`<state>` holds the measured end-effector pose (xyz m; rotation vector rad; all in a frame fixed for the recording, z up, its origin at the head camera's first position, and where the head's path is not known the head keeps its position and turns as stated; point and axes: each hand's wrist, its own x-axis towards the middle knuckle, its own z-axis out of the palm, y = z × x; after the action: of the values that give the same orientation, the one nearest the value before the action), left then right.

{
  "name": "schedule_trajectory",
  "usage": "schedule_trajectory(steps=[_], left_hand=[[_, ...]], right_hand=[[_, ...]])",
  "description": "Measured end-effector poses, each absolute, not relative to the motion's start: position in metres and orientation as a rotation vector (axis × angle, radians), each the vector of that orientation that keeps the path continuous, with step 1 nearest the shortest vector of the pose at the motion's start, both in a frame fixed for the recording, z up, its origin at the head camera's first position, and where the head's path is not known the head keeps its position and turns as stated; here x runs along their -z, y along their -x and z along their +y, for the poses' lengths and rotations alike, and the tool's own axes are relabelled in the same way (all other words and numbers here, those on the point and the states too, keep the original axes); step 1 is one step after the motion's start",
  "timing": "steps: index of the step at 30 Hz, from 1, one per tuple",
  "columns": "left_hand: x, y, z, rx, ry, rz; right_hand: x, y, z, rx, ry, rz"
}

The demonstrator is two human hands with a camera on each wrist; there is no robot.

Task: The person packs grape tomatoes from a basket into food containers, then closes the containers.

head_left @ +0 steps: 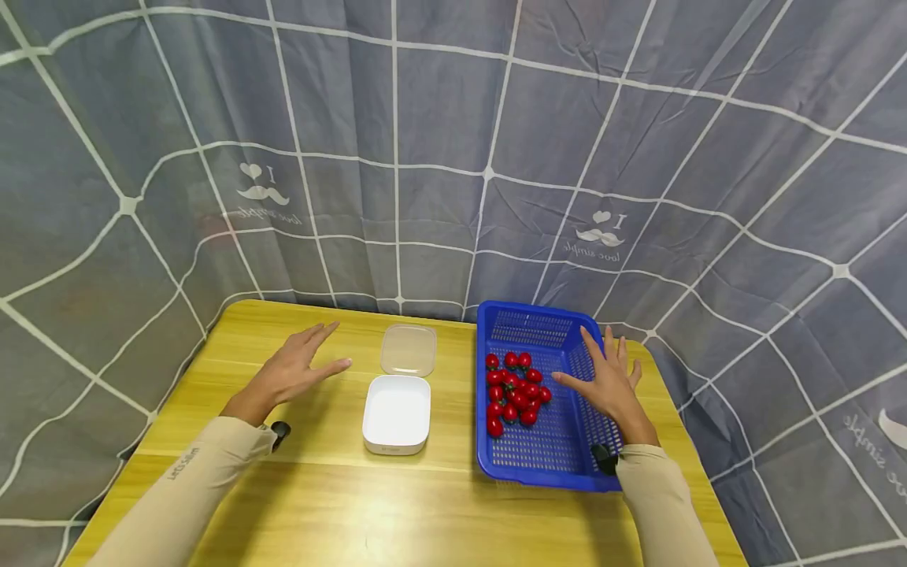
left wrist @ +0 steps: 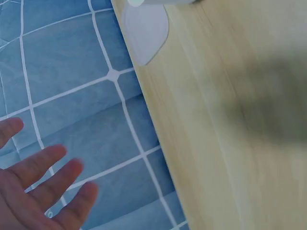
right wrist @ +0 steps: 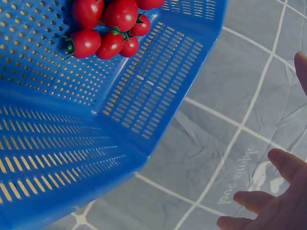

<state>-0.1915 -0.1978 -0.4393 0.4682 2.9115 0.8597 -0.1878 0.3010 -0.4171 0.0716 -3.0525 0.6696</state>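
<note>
My left hand [head_left: 289, 368] hovers over the left part of the table with fingers extended and holds nothing. A white square container [head_left: 397, 413] sits to its right, and a translucent lid [head_left: 409, 350] lies flat just behind that container. Over the right side of a blue plastic basket [head_left: 553, 472] is my right hand [head_left: 608, 382], its fingers spread and nothing in them. Several red cherry tomatoes [head_left: 519, 394] with green stems are piled in the left half of the basket. The right wrist view shows the tomatoes [right wrist: 120, 14] beyond the perforated basket wall [right wrist: 153, 81].
The yellow wood-grain table [head_left: 439, 520] carries all these things. Behind it and at its sides hangs a grey curtain [head_left: 439, 197] with white grid lines, close to the table's back edge. The basket reaches that back edge.
</note>
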Motion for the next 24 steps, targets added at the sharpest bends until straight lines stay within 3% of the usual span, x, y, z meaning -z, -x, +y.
schedule_trajectory(steps=[24], left_hand=[[0.521, 0.155, -0.16, -1.624, -0.048, 2.122]], right_hand=[[0.454, 0.215, 0.305, -1.05, -0.336, -3.023]])
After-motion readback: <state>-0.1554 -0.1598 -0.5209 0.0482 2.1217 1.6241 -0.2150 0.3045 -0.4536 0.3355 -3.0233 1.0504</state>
